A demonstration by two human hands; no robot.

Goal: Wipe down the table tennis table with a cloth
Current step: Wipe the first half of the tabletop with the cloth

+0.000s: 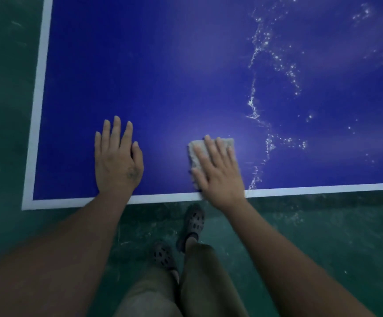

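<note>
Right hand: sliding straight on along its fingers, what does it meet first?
Looks free: the right hand, flat on the cloth, points across bare blue table; water droplets lie to its right.

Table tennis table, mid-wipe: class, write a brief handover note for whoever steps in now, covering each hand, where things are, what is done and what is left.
Left hand: flat, fingers straight, resting on the blue table near its left corner, holding nothing.
Right hand: flat, pressing the grey cloth onto the table by the near edge.
Done: the surface from the cloth leftward shows no droplets.
Left: the water droplets trailing up across the table to the right of the cloth. Probably wipe that way next.
</note>
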